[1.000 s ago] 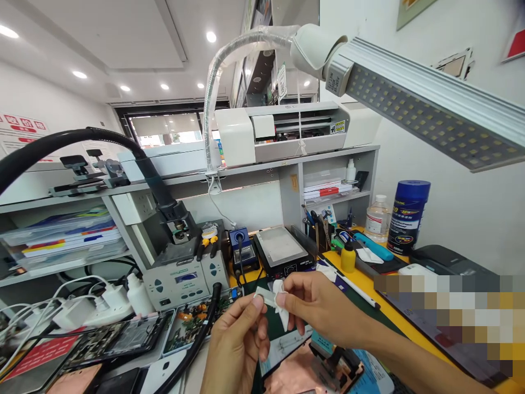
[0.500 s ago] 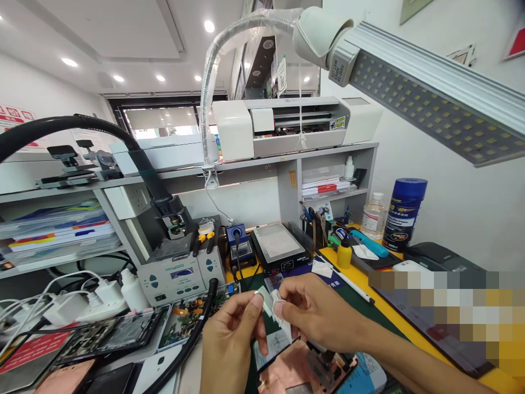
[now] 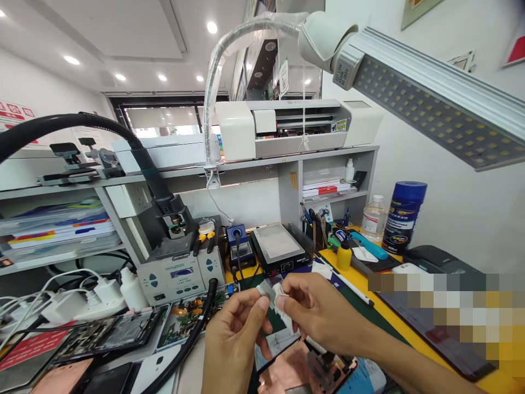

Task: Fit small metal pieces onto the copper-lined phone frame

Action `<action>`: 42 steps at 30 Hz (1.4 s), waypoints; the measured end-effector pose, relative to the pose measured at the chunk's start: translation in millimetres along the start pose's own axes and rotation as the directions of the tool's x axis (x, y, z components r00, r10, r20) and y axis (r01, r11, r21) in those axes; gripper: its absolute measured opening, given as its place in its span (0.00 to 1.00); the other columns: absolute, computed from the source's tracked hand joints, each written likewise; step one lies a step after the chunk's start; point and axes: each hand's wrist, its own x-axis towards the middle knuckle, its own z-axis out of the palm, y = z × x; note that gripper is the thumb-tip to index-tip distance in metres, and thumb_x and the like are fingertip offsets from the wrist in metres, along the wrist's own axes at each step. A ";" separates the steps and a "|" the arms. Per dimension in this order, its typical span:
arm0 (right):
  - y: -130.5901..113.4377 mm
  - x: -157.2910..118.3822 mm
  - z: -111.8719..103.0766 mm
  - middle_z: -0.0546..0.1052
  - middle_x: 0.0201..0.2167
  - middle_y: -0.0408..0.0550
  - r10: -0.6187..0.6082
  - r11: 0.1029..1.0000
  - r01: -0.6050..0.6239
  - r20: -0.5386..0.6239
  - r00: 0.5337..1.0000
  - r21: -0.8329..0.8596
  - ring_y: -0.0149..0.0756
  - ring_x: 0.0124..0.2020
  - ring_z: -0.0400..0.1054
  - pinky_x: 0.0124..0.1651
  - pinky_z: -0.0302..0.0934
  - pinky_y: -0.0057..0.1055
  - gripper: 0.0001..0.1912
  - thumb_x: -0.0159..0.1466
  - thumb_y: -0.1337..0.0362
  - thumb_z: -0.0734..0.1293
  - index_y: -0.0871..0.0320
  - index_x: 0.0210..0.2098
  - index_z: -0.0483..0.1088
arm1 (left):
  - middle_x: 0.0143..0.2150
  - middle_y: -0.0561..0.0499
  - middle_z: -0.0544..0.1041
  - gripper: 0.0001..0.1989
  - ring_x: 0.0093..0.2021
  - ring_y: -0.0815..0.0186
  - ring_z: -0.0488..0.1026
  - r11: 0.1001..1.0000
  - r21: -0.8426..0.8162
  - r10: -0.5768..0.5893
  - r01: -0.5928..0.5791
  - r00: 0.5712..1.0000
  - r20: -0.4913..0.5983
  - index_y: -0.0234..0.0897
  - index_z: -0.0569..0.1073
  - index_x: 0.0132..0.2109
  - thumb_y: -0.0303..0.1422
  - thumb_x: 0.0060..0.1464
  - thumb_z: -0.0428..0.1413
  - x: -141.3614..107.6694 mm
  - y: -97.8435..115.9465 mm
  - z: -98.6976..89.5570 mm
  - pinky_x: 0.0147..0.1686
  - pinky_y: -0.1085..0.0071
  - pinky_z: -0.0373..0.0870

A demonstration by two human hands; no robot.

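My left hand (image 3: 235, 334) pinches a small pale strip (image 3: 266, 291) between thumb and index finger. Close by on the right, my right hand (image 3: 318, 309) grips a crumpled white tissue (image 3: 287, 314), its thumb and fingers pressed together. The strip and the tissue are very near each other; whether they touch is hard to tell. Below both hands lies an opened device with a copper-coloured sheet (image 3: 287, 368) inside. A blue packet (image 3: 371, 377) shows to its right, partly under my forearm.
Behind my hands stands a flat heating plate (image 3: 279, 243). A rework station (image 3: 176, 273) and a tray of small parts (image 3: 184, 317) are at the left. At the right are a yellow bottle (image 3: 343, 256) and a blue can (image 3: 404, 219). An LED lamp (image 3: 435, 104) hangs above.
Both hands have shifted slightly right. The pale strip between them is turned a little differently. The whole view has moved slightly.
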 end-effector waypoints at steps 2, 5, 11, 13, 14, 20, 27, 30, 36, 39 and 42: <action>-0.3 -0.6 2.3 0.63 0.19 0.37 0.004 1.000 -0.004 0.006 1.000 0.001 0.27 0.22 0.58 0.24 0.49 0.25 0.13 0.66 0.62 0.62 0.57 0.26 0.60 | 0.20 0.55 0.71 0.19 0.15 0.74 0.63 0.999 0.045 -0.006 0.005 1.000 0.017 0.34 0.75 0.32 0.48 0.48 0.64 0.3 -0.6 -0.7 0.16 0.79 0.59; -2.1 -2.0 -1.2 0.62 0.19 0.37 -0.002 1.000 0.003 0.030 1.000 -0.031 0.27 0.22 0.57 0.23 0.48 0.25 0.13 0.65 0.62 0.64 0.58 0.25 0.61 | 0.20 0.56 0.70 0.20 0.15 0.76 0.62 0.994 0.112 0.017 -0.020 0.999 0.029 0.34 0.74 0.29 0.49 0.49 0.63 1.0 -0.9 -3.3 0.16 0.79 0.55; 2.8 5.4 -24.9 0.72 0.21 0.42 0.074 0.976 -0.093 0.103 0.992 0.195 0.31 0.21 0.66 0.25 0.58 0.26 0.12 0.66 0.59 0.64 0.59 0.30 0.65 | 0.19 0.57 0.69 0.18 0.16 0.73 0.64 0.979 0.198 0.034 -0.045 0.998 0.057 0.35 0.77 0.35 0.48 0.53 0.60 5.1 4.2 -15.4 0.18 0.76 0.59; 5.2 8.9 -29.7 0.74 0.23 0.45 0.040 0.964 -0.067 0.111 0.993 0.256 0.32 0.23 0.68 0.27 0.61 0.27 0.13 0.66 0.58 0.65 0.61 0.31 0.68 | 0.22 0.56 0.69 0.17 0.16 0.72 0.66 0.972 0.229 0.035 -0.061 0.993 0.117 0.36 0.78 0.37 0.47 0.54 0.59 5.7 4.8 -18.0 0.19 0.75 0.60; 6.0 10.2 -30.8 0.75 0.24 0.46 0.017 0.964 -0.046 0.111 0.994 0.261 0.32 0.24 0.69 0.29 0.62 0.28 0.13 0.67 0.58 0.65 0.62 0.31 0.70 | 0.24 0.56 0.70 0.17 0.16 0.72 0.67 0.968 0.238 0.036 -0.073 0.987 0.158 0.36 0.79 0.38 0.47 0.55 0.59 5.6 4.6 -18.8 0.19 0.75 0.62; 11.3 14.6 -32.0 0.75 0.32 0.49 -0.031 0.942 -0.021 0.148 0.989 0.335 0.33 0.30 0.69 0.36 0.64 0.30 0.14 0.68 0.59 0.64 0.63 0.34 0.75 | 0.28 0.56 0.71 0.14 0.19 0.72 0.69 0.963 0.250 0.061 -0.105 0.982 0.179 0.39 0.80 0.40 0.44 0.57 0.58 5.4 3.0 -20.5 0.24 0.73 0.66; 15.7 16.9 -25.9 0.75 0.30 0.49 -0.045 0.817 -0.158 0.336 0.941 0.554 0.32 0.31 0.68 0.34 0.65 0.29 0.17 0.65 0.55 0.68 0.65 0.35 0.78 | 0.49 0.46 0.79 0.13 0.43 0.58 0.74 0.999 0.020 -0.031 0.028 0.981 0.193 0.39 0.83 0.39 0.42 0.51 0.64 7.3 4.4 -13.9 0.40 0.68 0.71; 16.0 17.3 -26.7 0.76 0.32 0.49 -0.047 0.843 -0.139 0.327 0.944 0.520 0.32 0.33 0.68 0.35 0.65 0.29 0.16 0.64 0.55 0.68 0.64 0.36 0.79 | 0.42 0.47 0.81 0.13 0.43 0.59 0.73 0.999 -0.006 -0.035 0.036 0.990 0.138 0.39 0.84 0.39 0.41 0.49 0.65 9.1 0.0 -17.4 0.45 0.68 0.68; 29.0 22.7 -28.4 0.77 0.30 0.49 0.054 0.759 -0.242 0.313 0.948 0.605 0.32 0.32 0.70 0.36 0.65 0.28 0.08 0.59 0.64 0.72 0.65 0.31 0.77 | 0.35 0.47 0.80 0.14 0.41 0.60 0.72 0.990 -0.106 -0.082 0.089 0.994 0.069 0.36 0.83 0.39 0.42 0.49 0.65 13.7 1.3 -23.6 0.46 0.67 0.65; 32.1 25.3 -22.4 0.75 0.27 0.46 0.069 0.556 -0.308 0.326 0.943 0.772 0.31 0.29 0.70 0.34 0.64 0.27 0.07 0.55 0.66 0.73 0.62 0.27 0.72 | 0.35 0.46 0.81 0.12 0.40 0.61 0.73 0.980 -0.165 -0.093 0.110 0.990 0.107 0.34 0.82 0.35 0.40 0.50 0.65 14.7 9.1 -19.5 0.45 0.69 0.66; 30.7 25.9 -17.9 0.76 0.29 0.47 0.046 0.471 -0.361 0.386 0.921 0.805 0.38 0.31 0.73 0.35 0.66 0.33 0.11 0.53 0.64 0.74 0.61 0.34 0.72 | 0.35 0.46 0.81 0.12 0.40 0.60 0.74 0.975 -0.190 -0.092 0.115 0.988 0.124 0.33 0.82 0.36 0.39 0.49 0.65 16.3 16.6 -15.5 0.45 0.67 0.68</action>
